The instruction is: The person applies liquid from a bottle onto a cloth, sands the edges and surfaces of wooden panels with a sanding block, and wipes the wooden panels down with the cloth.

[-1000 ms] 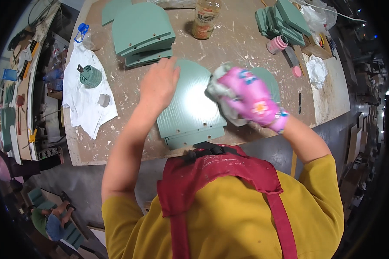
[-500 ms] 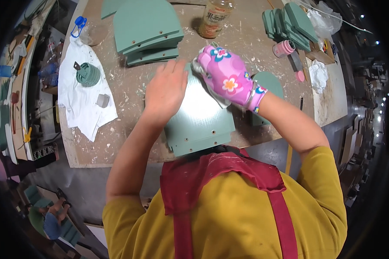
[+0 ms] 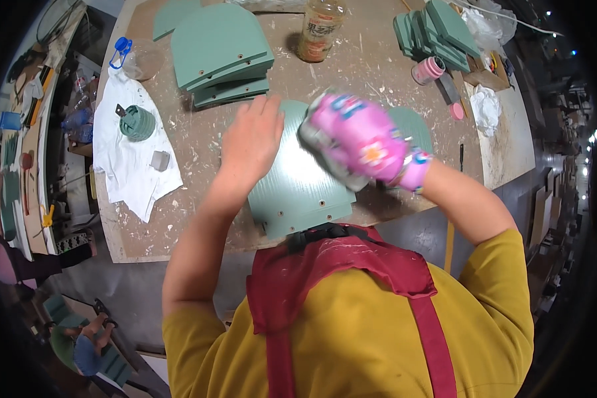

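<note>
A pale green, round-topped board (image 3: 292, 182) with screw holes along its near edge lies on the worktable, close to my apron. My bare left hand (image 3: 251, 142) rests flat along the board's left edge, fingers stretched out. On the right, my right hand (image 3: 365, 142), in a pink flowered glove, is closed on a greyish-white cloth (image 3: 324, 154) and presses it along the board's right edge. The glove is blurred by motion. A similar green board (image 3: 412, 128) lies partly hidden behind the glove.
Beyond my left hand sits a stack of green boards (image 3: 219, 43); a labelled bottle (image 3: 320, 30) stands beside it. More green pieces (image 3: 438, 33) and a pink jar (image 3: 428, 69) are far right. At left, a white cloth (image 3: 136, 182) bears a green tub (image 3: 137, 124) and a grey block (image 3: 159, 160).
My gloved right hand has moved right and toward me with the cloth, along the board's right edge. My left hand has stayed nearly in place at the left edge.
</note>
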The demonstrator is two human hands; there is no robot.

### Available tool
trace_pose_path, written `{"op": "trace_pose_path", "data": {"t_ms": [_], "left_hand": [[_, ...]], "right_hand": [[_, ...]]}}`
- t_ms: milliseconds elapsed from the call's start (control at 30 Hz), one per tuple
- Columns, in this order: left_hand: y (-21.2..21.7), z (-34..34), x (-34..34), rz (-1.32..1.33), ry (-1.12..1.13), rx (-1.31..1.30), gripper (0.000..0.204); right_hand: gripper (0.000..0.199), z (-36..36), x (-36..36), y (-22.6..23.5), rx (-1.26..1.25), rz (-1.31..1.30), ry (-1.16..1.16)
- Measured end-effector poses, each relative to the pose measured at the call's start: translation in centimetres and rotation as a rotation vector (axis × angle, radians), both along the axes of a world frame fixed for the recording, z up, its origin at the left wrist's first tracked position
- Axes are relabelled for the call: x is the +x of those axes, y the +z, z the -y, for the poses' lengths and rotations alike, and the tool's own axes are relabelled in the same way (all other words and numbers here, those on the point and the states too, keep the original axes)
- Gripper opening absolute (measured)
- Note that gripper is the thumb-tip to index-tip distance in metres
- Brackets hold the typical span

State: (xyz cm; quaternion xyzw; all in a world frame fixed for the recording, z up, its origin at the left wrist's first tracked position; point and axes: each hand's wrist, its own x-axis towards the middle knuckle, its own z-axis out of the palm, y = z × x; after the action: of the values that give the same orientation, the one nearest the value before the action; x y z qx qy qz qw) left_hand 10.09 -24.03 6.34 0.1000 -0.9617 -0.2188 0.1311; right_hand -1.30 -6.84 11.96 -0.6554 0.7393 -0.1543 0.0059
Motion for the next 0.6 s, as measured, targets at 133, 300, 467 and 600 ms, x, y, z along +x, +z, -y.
{"op": "trace_pose_path", "data": {"t_ms": [133,300,467,600], "left_hand": [[0.2,0.0,-0.5,-0.013,-0.025,-0.007,0.029],[0.4,-0.1,-0.4,0.028,0.002,-0.012,0.029],[0.1,0.1,-0.3,-0.013,-0.047,-0.018,0.029],[-0.5,0.3,-0.2,0.003,-0.012,-0.021,0.030]], "right_hand": [[0.018,3.8,-1.0,-2.0,-0.067,-0.046,-0.098],[0.015,1.2,1.5,-2.2,0.009,-0.042,-0.073],[0.014,3.6,-2.6,-3.0,-0.115,-0.097,-0.140],[0.011,2.1,-4.6,-0.4,0.152,0.410,-0.377]]}}
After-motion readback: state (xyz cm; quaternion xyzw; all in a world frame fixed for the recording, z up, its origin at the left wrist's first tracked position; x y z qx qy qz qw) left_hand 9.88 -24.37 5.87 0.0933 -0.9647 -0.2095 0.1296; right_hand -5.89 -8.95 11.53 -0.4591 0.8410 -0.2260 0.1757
